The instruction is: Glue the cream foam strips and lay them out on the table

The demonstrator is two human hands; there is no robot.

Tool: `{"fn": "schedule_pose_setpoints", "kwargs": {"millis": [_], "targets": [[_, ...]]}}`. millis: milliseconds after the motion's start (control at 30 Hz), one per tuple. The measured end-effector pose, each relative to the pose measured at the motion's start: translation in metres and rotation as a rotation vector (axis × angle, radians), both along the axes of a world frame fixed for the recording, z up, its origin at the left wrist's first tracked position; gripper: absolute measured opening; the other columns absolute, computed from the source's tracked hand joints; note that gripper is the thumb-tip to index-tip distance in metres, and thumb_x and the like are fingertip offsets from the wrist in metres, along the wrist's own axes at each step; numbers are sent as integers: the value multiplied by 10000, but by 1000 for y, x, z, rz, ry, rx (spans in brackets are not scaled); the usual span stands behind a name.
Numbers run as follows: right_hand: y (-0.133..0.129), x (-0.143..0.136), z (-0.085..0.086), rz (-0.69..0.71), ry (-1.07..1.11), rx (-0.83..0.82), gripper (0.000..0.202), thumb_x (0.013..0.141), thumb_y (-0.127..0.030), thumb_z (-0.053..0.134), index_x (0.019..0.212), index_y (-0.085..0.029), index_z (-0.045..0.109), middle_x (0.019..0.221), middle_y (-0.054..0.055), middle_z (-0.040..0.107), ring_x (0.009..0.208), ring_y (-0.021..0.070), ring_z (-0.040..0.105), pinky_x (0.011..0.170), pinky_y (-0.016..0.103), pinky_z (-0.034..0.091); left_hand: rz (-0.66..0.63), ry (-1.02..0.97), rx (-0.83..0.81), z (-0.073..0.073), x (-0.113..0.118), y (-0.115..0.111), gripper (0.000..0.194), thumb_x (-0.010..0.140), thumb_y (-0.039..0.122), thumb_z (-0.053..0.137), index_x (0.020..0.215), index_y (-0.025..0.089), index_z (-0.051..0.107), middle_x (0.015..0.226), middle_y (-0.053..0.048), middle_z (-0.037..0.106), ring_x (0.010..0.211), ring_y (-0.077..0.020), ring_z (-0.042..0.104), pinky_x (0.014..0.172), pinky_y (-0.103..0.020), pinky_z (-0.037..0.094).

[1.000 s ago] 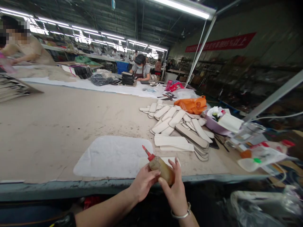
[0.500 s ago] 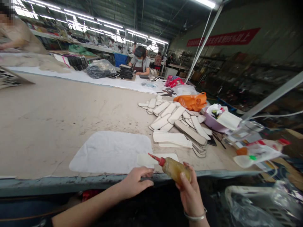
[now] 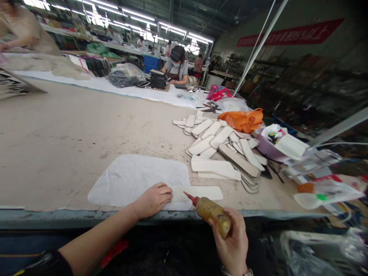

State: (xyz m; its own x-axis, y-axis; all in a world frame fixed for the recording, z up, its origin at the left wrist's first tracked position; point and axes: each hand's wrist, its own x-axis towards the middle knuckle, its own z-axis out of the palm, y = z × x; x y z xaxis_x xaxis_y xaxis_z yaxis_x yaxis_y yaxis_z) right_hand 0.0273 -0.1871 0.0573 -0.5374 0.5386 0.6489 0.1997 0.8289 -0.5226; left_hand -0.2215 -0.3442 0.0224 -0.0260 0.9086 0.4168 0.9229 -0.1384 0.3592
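In my right hand (image 3: pixel 234 241) is a glue bottle (image 3: pixel 214 214), a squeeze bottle of yellowish liquid with a red nozzle. It is tilted to the left, and its tip is over a cream strip (image 3: pixel 202 193). My left hand (image 3: pixel 153 200) presses on the strip's left end with closely bent fingers; the thumb is hidden. That end of the strip overlaps a white cloth (image 3: pixel 129 178) with rounded corners. Just beyond the strip lie a few loose cream strips (image 3: pixel 212 165).
Behind them spreads a pile of cream rounded pieces (image 3: pixel 209 136), beside a stack of longer strips (image 3: pixel 240 161). An orange bag (image 3: pixel 243 120) and a lilac basin (image 3: pixel 268 147) stand at the right. A metal pole (image 3: pixel 258 50) slants upward. Other people work across the table.
My left hand has moved from in front of the table edge onto the strip's left end. The glue bottle has tilted further, its nozzle now over the strip. The view has shifted slightly.
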Motion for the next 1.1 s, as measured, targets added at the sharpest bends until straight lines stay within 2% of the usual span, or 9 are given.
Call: {"fn": "schedule_pose_setpoints", "kwargs": {"millis": [133,233,433,833,1100], "targets": [[-7,-11,4,37,-15,21,316,867,-314,656,1118,-185,515,1017,102,548,939,249,554,787,381,489,-22,4,-37,-1,0,-2,204,949,169,431,958,155,634,946,-60,642,897,-164,556,859,-332,450],[-10,-16,5,49,-31,14,381,849,-340,676,1148,-173,510,1052,120,542,971,268,551,802,402,492,-15,15,-54,-2,0,-2,212,952,170,422,995,148,628,959,-64,641,909,-168,553,873,-337,445],[-13,-19,7,35,-39,42,450,831,-397,699,1168,-164,512,1086,141,535,990,284,560,831,437,502,-11,35,-49,-2,0,-3,240,950,172,411,943,153,650,918,-66,624,883,-166,543,853,-330,447],[-21,-24,-6,107,-111,44,391,869,-370,658,1170,-192,483,1122,138,481,1013,270,547,786,396,550,-27,74,-68,-2,0,-2,224,947,166,420,925,155,643,884,-53,614,820,-154,528,842,-321,441],[-23,-25,-8,96,-118,49,353,878,-380,640,1144,-206,488,1105,128,476,974,257,560,740,374,563,-22,84,-115,0,1,-2,240,953,174,402,930,158,641,872,-55,604,832,-163,525,844,-329,433]]}}
